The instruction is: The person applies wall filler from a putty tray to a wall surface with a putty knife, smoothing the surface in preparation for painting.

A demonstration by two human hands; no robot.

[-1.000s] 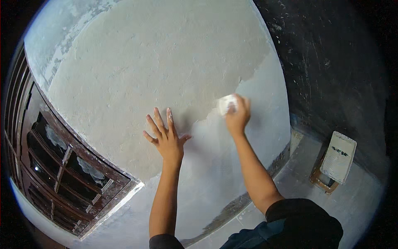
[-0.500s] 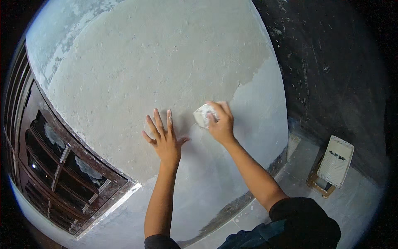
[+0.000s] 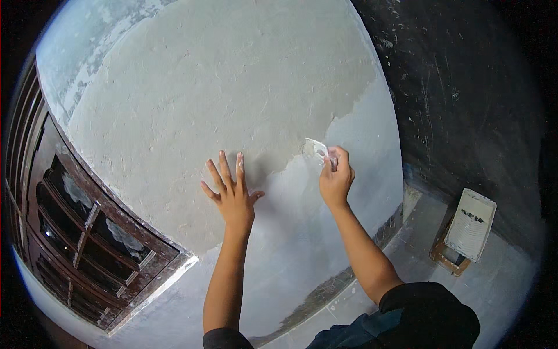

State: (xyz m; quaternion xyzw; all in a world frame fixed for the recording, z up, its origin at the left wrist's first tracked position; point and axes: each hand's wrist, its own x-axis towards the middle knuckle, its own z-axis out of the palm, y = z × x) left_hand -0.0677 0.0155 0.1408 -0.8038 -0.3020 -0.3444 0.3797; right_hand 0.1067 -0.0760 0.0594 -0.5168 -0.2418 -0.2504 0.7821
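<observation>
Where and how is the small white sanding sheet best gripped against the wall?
Probably by its lower right edge, from the right: the right hand pinches the sheet there, leaving most of it free on the wall. The left hand lies flat beside it.

Grey floor (image 3: 511, 291) w/ paint tray (image 3: 469, 224)
</observation>
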